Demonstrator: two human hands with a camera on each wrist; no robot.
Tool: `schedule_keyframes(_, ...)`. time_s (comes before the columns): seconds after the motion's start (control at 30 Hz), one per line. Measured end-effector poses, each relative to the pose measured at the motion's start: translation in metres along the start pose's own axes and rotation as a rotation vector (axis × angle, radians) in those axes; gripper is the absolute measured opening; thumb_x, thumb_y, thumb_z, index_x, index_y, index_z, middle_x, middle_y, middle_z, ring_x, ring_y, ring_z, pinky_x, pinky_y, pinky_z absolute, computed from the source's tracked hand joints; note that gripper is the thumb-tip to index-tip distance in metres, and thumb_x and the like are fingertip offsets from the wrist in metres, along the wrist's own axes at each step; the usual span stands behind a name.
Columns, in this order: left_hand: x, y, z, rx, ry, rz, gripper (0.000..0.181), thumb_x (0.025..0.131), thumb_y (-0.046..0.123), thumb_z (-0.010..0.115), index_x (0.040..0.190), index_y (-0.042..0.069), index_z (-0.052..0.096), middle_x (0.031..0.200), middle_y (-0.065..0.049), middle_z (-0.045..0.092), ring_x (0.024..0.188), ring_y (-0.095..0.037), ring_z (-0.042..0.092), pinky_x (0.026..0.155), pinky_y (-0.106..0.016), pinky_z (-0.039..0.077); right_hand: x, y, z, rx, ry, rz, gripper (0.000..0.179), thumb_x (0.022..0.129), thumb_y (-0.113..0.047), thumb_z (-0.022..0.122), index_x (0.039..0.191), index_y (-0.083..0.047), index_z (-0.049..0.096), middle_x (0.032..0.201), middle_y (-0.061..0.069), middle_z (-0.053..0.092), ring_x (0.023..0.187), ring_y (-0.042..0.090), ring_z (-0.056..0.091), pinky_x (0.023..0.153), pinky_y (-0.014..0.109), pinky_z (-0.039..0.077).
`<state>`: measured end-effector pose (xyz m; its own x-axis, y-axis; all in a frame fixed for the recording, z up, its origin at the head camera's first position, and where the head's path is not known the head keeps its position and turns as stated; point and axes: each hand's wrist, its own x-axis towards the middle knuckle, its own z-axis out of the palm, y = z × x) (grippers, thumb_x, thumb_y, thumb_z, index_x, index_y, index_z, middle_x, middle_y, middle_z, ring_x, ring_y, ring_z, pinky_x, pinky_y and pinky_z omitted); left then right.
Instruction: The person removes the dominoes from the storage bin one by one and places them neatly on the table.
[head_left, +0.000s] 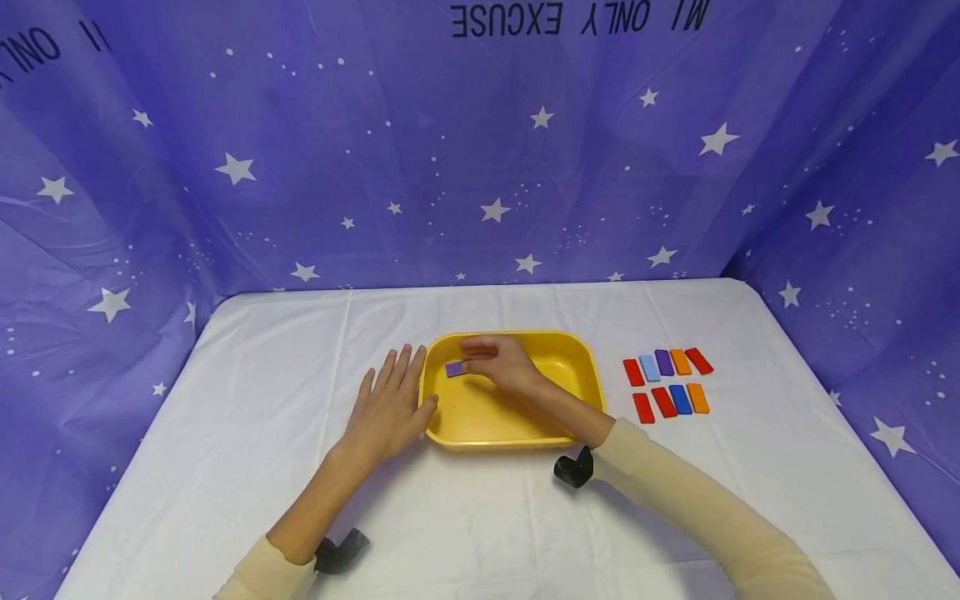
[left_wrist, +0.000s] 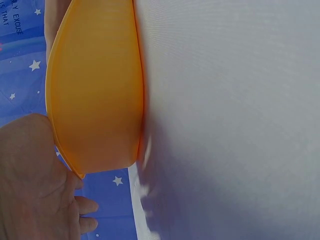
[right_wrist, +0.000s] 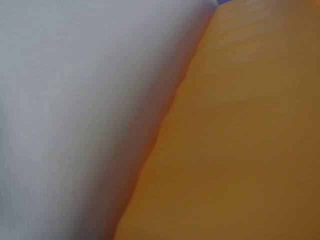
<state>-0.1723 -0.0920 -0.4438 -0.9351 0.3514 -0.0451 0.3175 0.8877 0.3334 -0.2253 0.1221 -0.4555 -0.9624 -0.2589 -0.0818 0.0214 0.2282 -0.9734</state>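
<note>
A yellow plastic tray [head_left: 487,425] stands on the white tablecloth in the head view. Inside it, near the left wall, lies a small purple tile [head_left: 454,368]. My right hand [head_left: 504,365] reaches into the tray, its thumb tip at the tile's right end; the index finger is apart from the tile. Along the tray's left side my left hand [head_left: 390,408] has its fingers spread straight, the thumb over the rim. In the left wrist view the left hand [left_wrist: 30,175] touches the tray's rim [left_wrist: 50,100]. Only the tray's outer wall [right_wrist: 240,140] shows in the right wrist view; the right hand is hidden there.
Right of the tray, two rows of loose tiles lie on the cloth, among them a red tile [head_left: 633,372], a light blue tile [head_left: 649,367] and an orange tile [head_left: 698,397]. A purple star-patterned curtain [head_left: 450,167] encloses the table's back and sides. Black straps [head_left: 573,468] sit by both wrists.
</note>
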Motion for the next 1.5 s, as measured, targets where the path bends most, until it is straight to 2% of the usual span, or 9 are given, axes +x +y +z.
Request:
schedule_keyframes(0.2,-0.0005,-0.0006,0.0005,-0.008,0.001,0.0,0.074,0.102,0.043,0.045,0.161,0.009,0.015,0.165,-0.016,0.013,0.151,-0.036,0.007,0.116,-0.061,0.008,0.0032,0.0053,0.0021,-0.116,-0.059,-0.039,0.037,0.088,0.004,0.071,0.125,0.008,0.065,0.12,0.019,0.068,0.114,0.03,0.065,0.095,0.032,0.051)
schedule_keyframes(0.43,-0.0007,-0.0007,0.0004,-0.01,0.007,0.004,0.075,0.102,0.043,0.046,0.161,0.009,0.015,0.164,-0.017,0.013,0.151,-0.036,0.007,0.116,-0.061,0.008,0.0047,0.0067,0.0001,-0.19,-0.088,-0.034,0.037,0.09,0.002,0.071,0.126,0.004,0.066,0.122,0.016,0.068,0.115,0.027,0.064,0.095,0.031,0.051)
schedule_keyframes(0.67,-0.0008,-0.001,0.0006,-0.008,0.023,0.01,0.075,0.101,0.042,0.047,0.161,0.008,0.016,0.164,-0.018,0.015,0.15,-0.037,0.008,0.116,-0.061,0.009,0.0037,0.0082,0.0,-0.469,-0.129,-0.129,0.036,0.085,-0.003,0.077,0.121,-0.005,0.072,0.114,0.005,0.072,0.106,0.019,0.064,0.097,0.031,0.048)
schedule_keyframes(0.77,-0.0008,-0.0011,0.0007,-0.002,0.025,0.011,0.075,0.101,0.042,0.046,0.161,0.008,0.016,0.164,-0.017,0.015,0.15,-0.037,0.009,0.116,-0.061,0.009,0.0034,0.009,0.0002,-0.543,-0.151,-0.156,0.032,0.085,-0.002,0.076,0.116,-0.007,0.075,0.11,0.003,0.072,0.101,0.017,0.064,0.094,0.03,0.049)
schedule_keyframes(0.97,-0.0007,-0.0016,0.0011,0.004,0.022,0.011,0.074,0.101,0.042,0.045,0.161,0.008,0.015,0.164,-0.017,0.015,0.15,-0.037,0.009,0.116,-0.06,0.009,0.0013,0.0083,0.0012,-0.621,-0.18,-0.206,0.028,0.085,0.0,0.074,0.112,-0.007,0.076,0.105,0.004,0.073,0.099,0.018,0.065,0.093,0.032,0.051)
schedule_keyframes(1.2,-0.0009,-0.0004,0.0001,0.002,0.022,0.011,0.074,0.101,0.042,0.045,0.16,0.008,0.016,0.164,-0.017,0.015,0.15,-0.037,0.01,0.116,-0.061,0.01,-0.0009,0.007,0.0017,-0.67,-0.157,-0.242,0.025,0.084,-0.001,0.075,0.108,-0.007,0.078,0.103,0.004,0.074,0.099,0.019,0.066,0.093,0.032,0.051)
schedule_keyframes(1.3,-0.0009,-0.0004,0.0001,0.003,0.022,0.011,0.074,0.101,0.041,0.045,0.16,0.008,0.016,0.164,-0.018,0.016,0.15,-0.037,0.01,0.116,-0.061,0.01,-0.0012,0.0062,0.0008,-0.683,-0.156,-0.232,0.025,0.084,-0.001,0.076,0.108,-0.007,0.078,0.103,0.004,0.074,0.099,0.019,0.066,0.093,0.033,0.051)
schedule_keyframes(1.5,-0.0004,-0.0009,0.0007,0.006,0.012,0.005,0.074,0.101,0.042,0.045,0.161,0.008,0.015,0.164,-0.017,0.014,0.15,-0.037,0.008,0.116,-0.061,0.009,-0.0026,0.0027,-0.0031,-0.672,-0.159,-0.152,0.025,0.087,-0.005,0.075,0.112,-0.007,0.077,0.106,0.004,0.072,0.098,0.018,0.063,0.094,0.033,0.051)
